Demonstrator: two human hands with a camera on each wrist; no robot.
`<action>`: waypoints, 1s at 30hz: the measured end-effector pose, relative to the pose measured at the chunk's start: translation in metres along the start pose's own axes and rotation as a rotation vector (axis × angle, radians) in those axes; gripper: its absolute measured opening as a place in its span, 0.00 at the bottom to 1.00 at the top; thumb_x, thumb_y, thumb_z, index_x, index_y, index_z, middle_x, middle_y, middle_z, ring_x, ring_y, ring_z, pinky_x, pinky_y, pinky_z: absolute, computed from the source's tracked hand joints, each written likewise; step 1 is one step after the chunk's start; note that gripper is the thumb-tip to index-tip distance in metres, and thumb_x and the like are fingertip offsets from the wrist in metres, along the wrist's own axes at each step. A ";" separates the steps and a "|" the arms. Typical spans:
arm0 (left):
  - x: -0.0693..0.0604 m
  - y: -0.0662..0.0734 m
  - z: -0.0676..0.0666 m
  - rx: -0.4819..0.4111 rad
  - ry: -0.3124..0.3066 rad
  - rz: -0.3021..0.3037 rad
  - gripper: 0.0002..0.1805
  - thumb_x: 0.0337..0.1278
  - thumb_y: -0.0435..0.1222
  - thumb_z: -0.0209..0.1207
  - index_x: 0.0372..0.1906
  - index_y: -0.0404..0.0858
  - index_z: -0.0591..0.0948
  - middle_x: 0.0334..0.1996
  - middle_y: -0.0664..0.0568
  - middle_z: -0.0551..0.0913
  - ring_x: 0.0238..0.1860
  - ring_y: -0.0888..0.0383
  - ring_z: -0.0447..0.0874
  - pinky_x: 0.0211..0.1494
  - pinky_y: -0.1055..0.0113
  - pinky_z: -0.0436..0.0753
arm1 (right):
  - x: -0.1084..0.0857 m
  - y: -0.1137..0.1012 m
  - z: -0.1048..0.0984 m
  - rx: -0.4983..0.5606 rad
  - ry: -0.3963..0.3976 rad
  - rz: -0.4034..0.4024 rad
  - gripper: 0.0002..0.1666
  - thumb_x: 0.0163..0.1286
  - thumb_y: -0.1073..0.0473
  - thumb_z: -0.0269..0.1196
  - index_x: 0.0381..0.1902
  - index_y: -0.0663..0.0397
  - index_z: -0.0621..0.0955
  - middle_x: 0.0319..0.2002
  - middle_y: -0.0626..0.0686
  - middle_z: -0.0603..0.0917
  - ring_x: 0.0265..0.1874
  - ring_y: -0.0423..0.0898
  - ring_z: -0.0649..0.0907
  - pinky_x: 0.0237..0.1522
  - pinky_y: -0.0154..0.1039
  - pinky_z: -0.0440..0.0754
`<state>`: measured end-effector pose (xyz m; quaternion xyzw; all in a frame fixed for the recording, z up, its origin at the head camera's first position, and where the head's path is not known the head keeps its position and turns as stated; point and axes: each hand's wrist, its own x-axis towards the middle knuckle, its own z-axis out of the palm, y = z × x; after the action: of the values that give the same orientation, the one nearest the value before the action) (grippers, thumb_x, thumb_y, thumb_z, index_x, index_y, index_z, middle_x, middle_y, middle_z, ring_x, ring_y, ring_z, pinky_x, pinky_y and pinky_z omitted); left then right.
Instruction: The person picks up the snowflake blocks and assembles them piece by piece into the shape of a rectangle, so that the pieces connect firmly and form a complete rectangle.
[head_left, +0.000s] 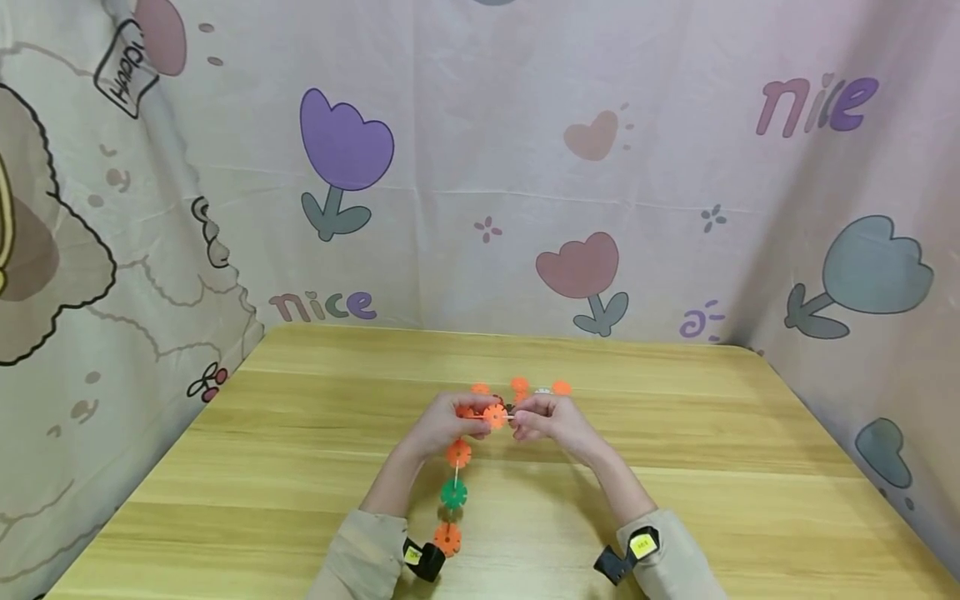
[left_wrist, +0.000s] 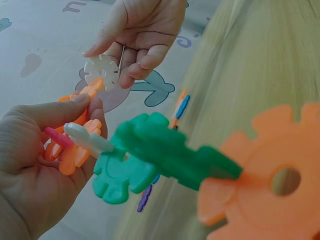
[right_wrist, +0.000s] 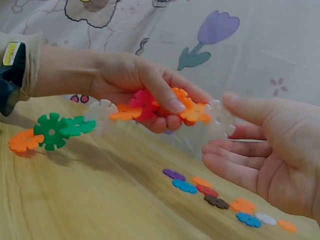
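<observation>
My left hand (head_left: pixel 448 421) grips a chain of interlocking flower-shaped building discs, with thumb and fingers around its orange discs (right_wrist: pixel 194 112) and a pinkish-red disc (right_wrist: pixel 143 104). From that hand the chain runs through a whitish disc (right_wrist: pixel 101 115) and green discs (right_wrist: pixel 50 131) to an orange end disc (left_wrist: pixel 285 175), which hangs toward the left forearm in the head view. At the other end, a white disc (right_wrist: pixel 219 119) meets the orange one. My right hand (head_left: pixel 551 423) pinches this white disc at its edge; its lower fingers are loosely bent.
Several loose discs lie on the wooden table (head_left: pixel 300 467) beyond the hands, among them a purple disc (right_wrist: pixel 174 174), a brown disc (right_wrist: pixel 216 201) and a blue disc (right_wrist: pixel 248 219). A patterned curtain (head_left: pixel 465 167) stands behind and beside the table.
</observation>
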<state>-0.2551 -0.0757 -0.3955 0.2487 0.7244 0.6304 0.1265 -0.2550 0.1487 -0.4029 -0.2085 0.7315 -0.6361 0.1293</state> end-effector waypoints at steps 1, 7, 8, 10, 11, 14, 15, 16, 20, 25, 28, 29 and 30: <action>0.000 -0.001 0.000 0.006 0.008 -0.006 0.20 0.54 0.24 0.58 0.55 0.26 0.75 0.45 0.40 0.79 0.35 0.45 0.81 0.39 0.59 0.82 | 0.001 0.002 -0.002 0.002 0.002 0.004 0.22 0.68 0.58 0.58 0.46 0.77 0.74 0.40 0.74 0.77 0.35 0.58 0.83 0.42 0.54 0.79; -0.002 -0.003 -0.002 0.045 0.041 -0.015 0.20 0.55 0.26 0.59 0.54 0.27 0.76 0.42 0.41 0.77 0.34 0.40 0.78 0.39 0.55 0.81 | 0.004 0.017 -0.017 -0.012 0.175 0.029 0.25 0.68 0.59 0.56 0.51 0.80 0.69 0.42 0.72 0.78 0.39 0.62 0.81 0.41 0.49 0.80; -0.002 -0.003 -0.002 0.050 0.044 -0.017 0.20 0.55 0.26 0.59 0.54 0.27 0.76 0.44 0.40 0.77 0.33 0.40 0.78 0.37 0.57 0.81 | 0.004 0.020 -0.020 -0.015 0.220 0.040 0.24 0.68 0.61 0.57 0.52 0.80 0.70 0.42 0.71 0.79 0.39 0.61 0.81 0.41 0.48 0.81; -0.003 -0.002 -0.002 0.067 0.054 -0.029 0.20 0.55 0.26 0.59 0.55 0.28 0.76 0.47 0.39 0.77 0.32 0.42 0.78 0.33 0.63 0.80 | 0.005 0.024 -0.025 -0.024 0.306 0.068 0.22 0.66 0.64 0.58 0.51 0.79 0.71 0.41 0.68 0.79 0.37 0.57 0.81 0.39 0.46 0.81; -0.003 -0.002 -0.002 0.074 0.059 -0.037 0.20 0.55 0.27 0.59 0.55 0.28 0.76 0.48 0.39 0.77 0.31 0.44 0.78 0.30 0.66 0.79 | 0.005 0.027 -0.028 -0.040 0.343 0.086 0.21 0.65 0.65 0.58 0.51 0.77 0.72 0.41 0.66 0.79 0.37 0.55 0.81 0.38 0.44 0.81; -0.002 -0.001 -0.002 0.083 0.065 -0.051 0.20 0.56 0.27 0.59 0.55 0.29 0.76 0.48 0.41 0.78 0.29 0.49 0.77 0.26 0.72 0.74 | 0.006 0.033 -0.034 -0.150 0.412 0.129 0.18 0.63 0.66 0.61 0.48 0.74 0.75 0.40 0.62 0.80 0.36 0.50 0.79 0.35 0.38 0.80; -0.002 -0.001 -0.003 0.083 0.067 -0.054 0.20 0.56 0.27 0.59 0.55 0.29 0.76 0.46 0.41 0.78 0.29 0.50 0.77 0.25 0.72 0.73 | 0.006 0.034 -0.035 -0.214 0.426 0.138 0.17 0.62 0.66 0.62 0.47 0.71 0.76 0.39 0.59 0.80 0.36 0.49 0.79 0.35 0.37 0.79; -0.002 0.000 -0.003 0.081 0.068 -0.056 0.20 0.56 0.27 0.59 0.55 0.29 0.76 0.44 0.42 0.78 0.29 0.50 0.77 0.24 0.73 0.73 | 0.007 0.035 -0.036 -0.283 0.436 0.145 0.16 0.61 0.65 0.63 0.45 0.69 0.78 0.38 0.57 0.81 0.36 0.48 0.78 0.35 0.36 0.78; -0.001 0.000 -0.004 0.073 0.068 -0.058 0.21 0.55 0.27 0.59 0.56 0.29 0.75 0.38 0.44 0.76 0.28 0.49 0.76 0.24 0.73 0.73 | 0.010 0.038 -0.034 -0.504 0.427 0.141 0.14 0.59 0.62 0.65 0.42 0.65 0.80 0.36 0.54 0.82 0.37 0.48 0.79 0.39 0.41 0.77; -0.001 -0.001 -0.005 0.074 0.060 -0.067 0.20 0.56 0.27 0.58 0.55 0.29 0.76 0.39 0.45 0.75 0.29 0.44 0.77 0.25 0.71 0.74 | 0.015 0.040 -0.025 -0.597 0.398 0.137 0.16 0.57 0.61 0.67 0.42 0.65 0.80 0.36 0.54 0.81 0.38 0.50 0.78 0.44 0.46 0.76; -0.002 -0.001 -0.004 0.064 0.063 -0.075 0.20 0.56 0.26 0.58 0.56 0.28 0.75 0.40 0.45 0.75 0.29 0.43 0.77 0.25 0.71 0.74 | 0.018 0.042 -0.022 -0.656 0.400 0.132 0.18 0.56 0.59 0.68 0.43 0.64 0.81 0.38 0.54 0.81 0.40 0.50 0.78 0.46 0.47 0.75; -0.002 -0.001 -0.004 0.058 0.066 -0.079 0.20 0.56 0.26 0.58 0.56 0.28 0.75 0.39 0.45 0.75 0.29 0.43 0.77 0.25 0.71 0.74 | 0.019 0.042 -0.021 -0.685 0.400 0.126 0.18 0.56 0.59 0.68 0.43 0.64 0.81 0.38 0.54 0.81 0.40 0.50 0.78 0.46 0.47 0.75; -0.002 -0.001 -0.004 0.055 0.067 -0.081 0.20 0.56 0.26 0.58 0.56 0.28 0.75 0.39 0.45 0.75 0.29 0.44 0.77 0.25 0.71 0.74 | 0.020 0.043 -0.021 -0.703 0.399 0.118 0.18 0.56 0.59 0.68 0.43 0.63 0.81 0.37 0.54 0.81 0.40 0.50 0.78 0.46 0.48 0.75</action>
<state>-0.2560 -0.0805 -0.3957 0.2013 0.7549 0.6123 0.1209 -0.2880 0.1619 -0.4402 -0.0703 0.9259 -0.3667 -0.0580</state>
